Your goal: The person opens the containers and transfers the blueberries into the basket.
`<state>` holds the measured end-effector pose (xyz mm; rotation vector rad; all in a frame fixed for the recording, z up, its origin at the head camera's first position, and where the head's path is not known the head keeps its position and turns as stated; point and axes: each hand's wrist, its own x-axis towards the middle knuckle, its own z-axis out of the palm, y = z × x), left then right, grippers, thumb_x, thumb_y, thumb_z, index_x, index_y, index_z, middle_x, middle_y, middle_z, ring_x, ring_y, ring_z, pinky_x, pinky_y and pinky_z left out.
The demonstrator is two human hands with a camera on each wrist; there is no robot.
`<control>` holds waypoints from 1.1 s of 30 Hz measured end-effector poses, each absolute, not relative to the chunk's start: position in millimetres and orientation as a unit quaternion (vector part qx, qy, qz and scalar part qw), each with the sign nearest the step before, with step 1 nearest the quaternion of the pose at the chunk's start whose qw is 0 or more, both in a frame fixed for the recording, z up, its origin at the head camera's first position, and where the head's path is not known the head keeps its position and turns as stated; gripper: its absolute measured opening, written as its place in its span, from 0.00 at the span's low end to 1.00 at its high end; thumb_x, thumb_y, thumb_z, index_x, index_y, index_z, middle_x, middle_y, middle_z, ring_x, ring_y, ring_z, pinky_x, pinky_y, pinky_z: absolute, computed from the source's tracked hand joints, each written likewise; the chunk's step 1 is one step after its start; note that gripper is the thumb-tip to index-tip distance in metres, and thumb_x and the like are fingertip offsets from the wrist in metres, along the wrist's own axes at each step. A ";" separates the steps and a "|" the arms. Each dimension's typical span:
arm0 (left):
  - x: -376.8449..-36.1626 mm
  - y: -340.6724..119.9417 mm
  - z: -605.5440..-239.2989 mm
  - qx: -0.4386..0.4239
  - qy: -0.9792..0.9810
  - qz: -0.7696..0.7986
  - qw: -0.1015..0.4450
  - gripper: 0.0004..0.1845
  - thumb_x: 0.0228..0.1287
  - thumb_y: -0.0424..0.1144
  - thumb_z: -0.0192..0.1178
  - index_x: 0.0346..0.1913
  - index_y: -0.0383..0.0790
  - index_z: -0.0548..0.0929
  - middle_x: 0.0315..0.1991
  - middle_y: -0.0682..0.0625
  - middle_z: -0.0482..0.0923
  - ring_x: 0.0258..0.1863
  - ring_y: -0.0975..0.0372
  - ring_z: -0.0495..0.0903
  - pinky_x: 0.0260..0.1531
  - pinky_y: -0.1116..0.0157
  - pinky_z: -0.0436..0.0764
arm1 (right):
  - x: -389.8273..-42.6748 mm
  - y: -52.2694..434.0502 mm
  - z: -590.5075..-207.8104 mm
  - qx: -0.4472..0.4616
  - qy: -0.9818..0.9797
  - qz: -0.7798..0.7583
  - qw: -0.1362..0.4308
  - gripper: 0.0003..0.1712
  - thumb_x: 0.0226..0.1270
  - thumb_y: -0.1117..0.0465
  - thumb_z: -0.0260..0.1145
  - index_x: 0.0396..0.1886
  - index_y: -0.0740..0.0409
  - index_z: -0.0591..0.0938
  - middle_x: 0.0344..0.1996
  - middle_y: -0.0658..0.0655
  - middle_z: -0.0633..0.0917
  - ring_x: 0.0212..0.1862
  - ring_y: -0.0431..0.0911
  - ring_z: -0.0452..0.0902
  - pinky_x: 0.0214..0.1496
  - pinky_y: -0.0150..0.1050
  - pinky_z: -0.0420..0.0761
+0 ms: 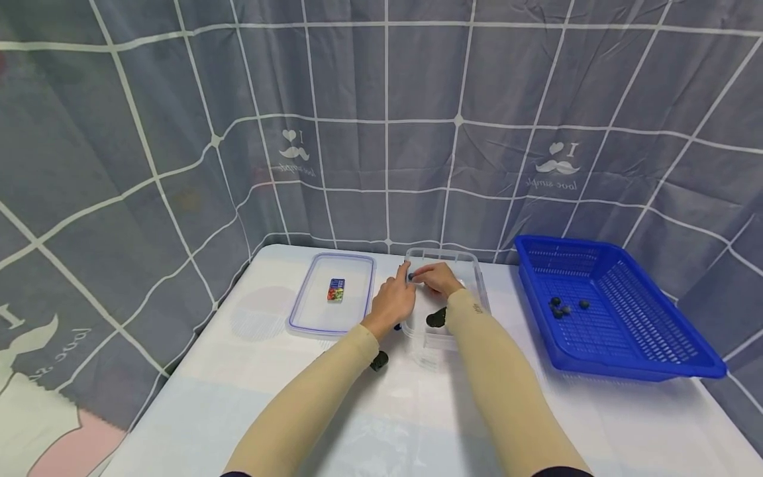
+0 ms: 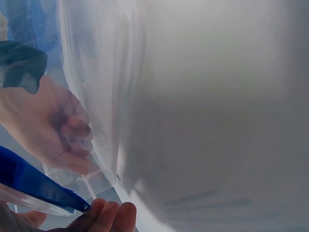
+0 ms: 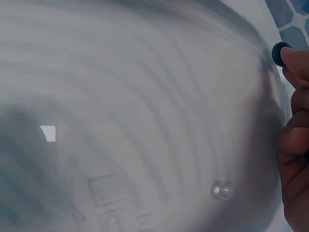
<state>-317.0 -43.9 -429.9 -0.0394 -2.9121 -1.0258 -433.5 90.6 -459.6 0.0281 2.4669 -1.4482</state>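
Observation:
My right hand (image 1: 440, 278) reaches over the clear plastic box (image 1: 480, 281). Between thumb and finger it pinches a small dark blue round piece (image 3: 278, 54), right by the box's left wall. My left hand (image 1: 393, 298) grips that wall from outside, its index finger pointing up along the rim. In the left wrist view a blue plastic strip (image 2: 34, 181) lies against the left fingertips (image 2: 126, 215); its far end is out of frame. Through the clear wall the right hand (image 2: 53, 130) shows with curled fingers.
Left of the box lies a clear lid (image 1: 312, 315) with a blue seal, bearing a small colourful label (image 1: 336, 290). A blue perforated basket (image 1: 632, 364) stands at right with several small dark round pieces (image 1: 558, 309) in it. A grey checked curtain (image 1: 417, 159) hangs behind the white table (image 1: 405, 424).

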 end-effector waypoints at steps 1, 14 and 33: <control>-316.9 -44.2 -430.0 -0.013 -0.942 -0.333 0.028 0.29 0.81 0.48 0.36 0.81 0.57 0.53 0.61 0.38 0.76 0.56 0.45 0.79 0.45 0.46 0.79 | -433.6 89.2 -459.8 0.014 0.856 -0.498 0.138 0.19 0.63 0.60 0.72 0.54 0.56 0.87 0.09 0.46 0.65 0.13 0.39 0.57 0.21 0.34 0.64; -316.3 -41.8 -429.4 -0.012 -0.940 -0.338 0.035 0.29 0.80 0.47 0.37 0.80 0.57 0.54 0.60 0.37 0.76 0.56 0.44 0.79 0.47 0.45 0.79 | -431.1 89.2 -456.2 0.010 0.873 -0.470 0.130 0.19 0.62 0.57 0.73 0.52 0.57 0.88 0.11 0.47 0.66 0.16 0.40 0.60 0.24 0.35 0.67; -316.8 -43.1 -431.3 -0.011 -0.942 -0.335 0.029 0.29 0.80 0.48 0.36 0.81 0.57 0.53 0.58 0.39 0.77 0.51 0.46 0.80 0.39 0.49 0.78 | -425.4 100.8 -439.0 -0.033 0.876 -0.459 0.143 0.19 0.66 0.55 0.71 0.52 0.60 0.87 0.24 0.49 0.71 0.15 0.38 0.54 0.20 0.32 0.63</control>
